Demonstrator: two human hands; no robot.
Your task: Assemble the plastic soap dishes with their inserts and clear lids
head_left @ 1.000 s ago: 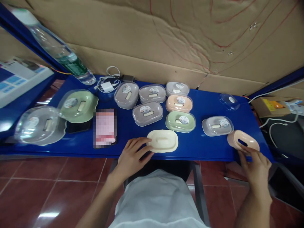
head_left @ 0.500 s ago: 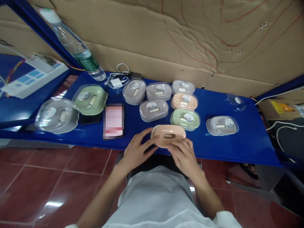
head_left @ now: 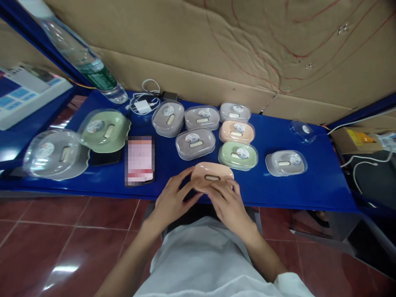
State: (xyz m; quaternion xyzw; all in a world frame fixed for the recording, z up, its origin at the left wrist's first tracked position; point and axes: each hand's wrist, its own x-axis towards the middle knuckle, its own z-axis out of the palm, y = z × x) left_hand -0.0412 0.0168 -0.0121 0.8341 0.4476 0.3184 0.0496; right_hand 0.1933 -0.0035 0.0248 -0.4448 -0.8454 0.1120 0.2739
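Note:
A peach oval soap dish [head_left: 199,170] with a slot in its middle sits at the front of the blue table, without a clear cover over it. My left hand [head_left: 175,198] grips its left end, thumb low and fingers on the rim. My right hand [head_left: 227,206] holds its front right side, fingers bent over the near rim towards the slot. Just behind are a green soap dish [head_left: 230,161] and a peach one [head_left: 229,130], both under clear lids. A loose clear lid [head_left: 301,133] lies at the right.
Several grey lidded dishes [head_left: 194,144] stand behind and to the right. At the left are a green dish [head_left: 109,134], a grey dish [head_left: 69,159], and a phone [head_left: 140,161]. A water bottle [head_left: 95,76] and white charger [head_left: 142,107] are by the cardboard wall [head_left: 173,49].
My right hand has slid left and its fingers reach farther over the dish. The dish's pale left edge no longer sticks out. The view has shifted slightly.

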